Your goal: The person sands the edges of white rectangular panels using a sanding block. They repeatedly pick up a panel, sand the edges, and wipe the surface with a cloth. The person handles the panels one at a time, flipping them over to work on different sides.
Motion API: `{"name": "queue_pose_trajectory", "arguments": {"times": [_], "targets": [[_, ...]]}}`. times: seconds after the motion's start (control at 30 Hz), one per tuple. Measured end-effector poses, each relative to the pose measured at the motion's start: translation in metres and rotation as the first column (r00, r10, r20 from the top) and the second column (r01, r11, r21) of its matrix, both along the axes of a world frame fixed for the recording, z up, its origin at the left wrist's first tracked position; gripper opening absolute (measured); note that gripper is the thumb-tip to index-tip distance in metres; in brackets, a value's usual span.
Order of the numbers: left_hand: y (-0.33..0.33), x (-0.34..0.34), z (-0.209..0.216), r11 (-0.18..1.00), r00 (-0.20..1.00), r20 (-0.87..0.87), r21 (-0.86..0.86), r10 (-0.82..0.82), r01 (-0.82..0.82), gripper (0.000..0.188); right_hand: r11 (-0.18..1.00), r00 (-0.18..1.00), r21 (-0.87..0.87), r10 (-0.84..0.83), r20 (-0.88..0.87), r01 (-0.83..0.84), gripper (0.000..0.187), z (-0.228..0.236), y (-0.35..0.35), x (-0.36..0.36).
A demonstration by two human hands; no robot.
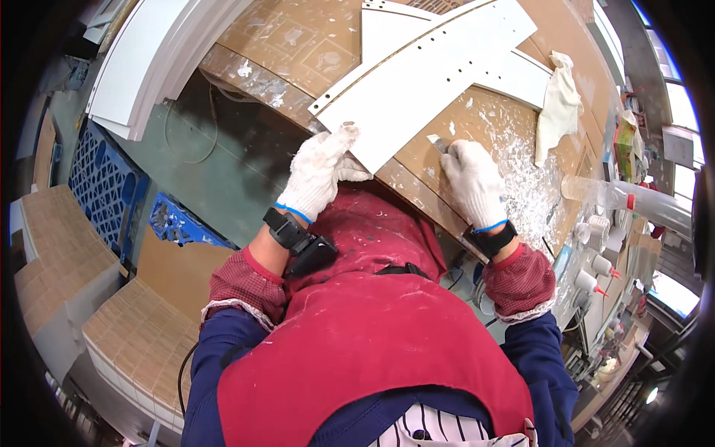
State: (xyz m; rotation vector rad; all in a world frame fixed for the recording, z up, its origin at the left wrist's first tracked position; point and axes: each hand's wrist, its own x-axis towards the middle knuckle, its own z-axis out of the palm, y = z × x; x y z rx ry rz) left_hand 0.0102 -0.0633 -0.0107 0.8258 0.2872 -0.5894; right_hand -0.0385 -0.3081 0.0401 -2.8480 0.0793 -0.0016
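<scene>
We have our left hand [319,167] in a white knitted glove at the near end of a white board [421,93], its fingers closed on the corner that juts past the edge of the worktop [287,56]. The board lies slantwise across a second white board [515,80], which shows on both sides beneath it; dark holes dot both. Our right hand [474,181], gloved too, rests to the right of the upper board, apart from it, its fingers curled around what appears to be a small scraper [436,141], though only the tip shows. Pale flecks and smears cover the brown worktop around that hand. Beyond it, a cream cloth [558,104] lies crumpled against the end of the lower board. Farther right we see a clear bottle [592,191] and two white bottles with red tips [587,281]. Our red apron [365,328] reaches up to the worktop's near edge.
</scene>
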Motion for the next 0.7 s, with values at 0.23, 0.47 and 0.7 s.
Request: {"name": "queue_pose_trajectory", "arguments": {"times": [0.23,0.47,0.7], "targets": [[0.002,-0.001,0.004,1.0,1.0,0.003,-0.007,0.009,-0.009,0.034,0.997,0.987,-0.004,0.081,0.138,-0.081,0.03,0.003,0.034,-0.021],[0.004,-0.001,0.001,1.0,1.0,-0.001,-0.018,-0.008,0.008,0.03,0.988,0.972,0.052,0.129,0.194,-0.142,0.02,-0.004,0.038,-0.022],[0.005,-0.004,0.009,1.0,1.0,0.002,0.011,0.003,-0.003,0.03,0.991,0.983,0.021,0.13,0.128,-0.133,0.02,-0.002,0.04,-0.022]]}}
